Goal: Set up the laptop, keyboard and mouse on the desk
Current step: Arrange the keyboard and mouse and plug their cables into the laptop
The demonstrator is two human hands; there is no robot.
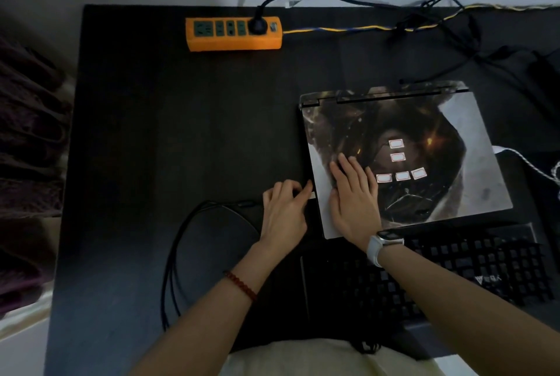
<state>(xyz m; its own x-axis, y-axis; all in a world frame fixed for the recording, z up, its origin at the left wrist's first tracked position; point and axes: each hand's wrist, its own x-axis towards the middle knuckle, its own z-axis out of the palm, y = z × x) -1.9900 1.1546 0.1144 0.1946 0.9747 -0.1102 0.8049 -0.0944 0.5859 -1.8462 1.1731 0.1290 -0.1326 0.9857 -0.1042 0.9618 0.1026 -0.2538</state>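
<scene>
One laptop (424,145), one keyboard (472,266), two hands

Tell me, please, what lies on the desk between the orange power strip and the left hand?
In the head view, nothing: only bare dark desk lies between the power strip and the left hand.

One closed laptop (424,145) bearing five white stickers (396,143), one black keyboard (472,266), one orange power strip (233,33), and two hands (283,212) are visible.
</scene>
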